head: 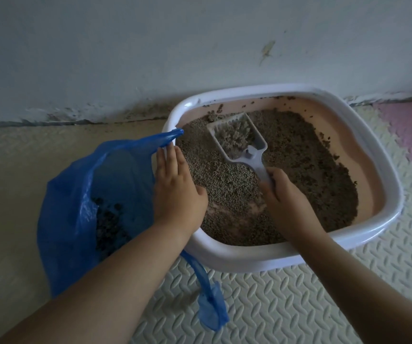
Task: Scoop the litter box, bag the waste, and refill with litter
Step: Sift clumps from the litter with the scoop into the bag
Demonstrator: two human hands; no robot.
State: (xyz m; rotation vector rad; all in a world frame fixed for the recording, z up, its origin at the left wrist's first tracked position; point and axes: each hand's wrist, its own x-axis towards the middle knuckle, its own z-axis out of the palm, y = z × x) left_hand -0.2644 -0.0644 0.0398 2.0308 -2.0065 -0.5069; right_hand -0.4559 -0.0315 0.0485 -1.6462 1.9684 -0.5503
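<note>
One embossed foam mat [286, 306] met a scuffed wall [150, 58]; left hand [177, 192] lay flat on the blue bag [75, 207]; right hand [284, 194] gripped the litter scoop [254, 155].

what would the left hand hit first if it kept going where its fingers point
Probably the blue bag's raised edge, right past the left hand's fingertips; the litter box rim lies behind it, though depth is unclear.

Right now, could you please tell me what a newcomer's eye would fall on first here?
The bright blue plastic bag at left catches the eye first, dark waste at its bottom. Right of it sits the white litter box against the wall, with a grey scoop holding a pale clump near its far side.
</note>
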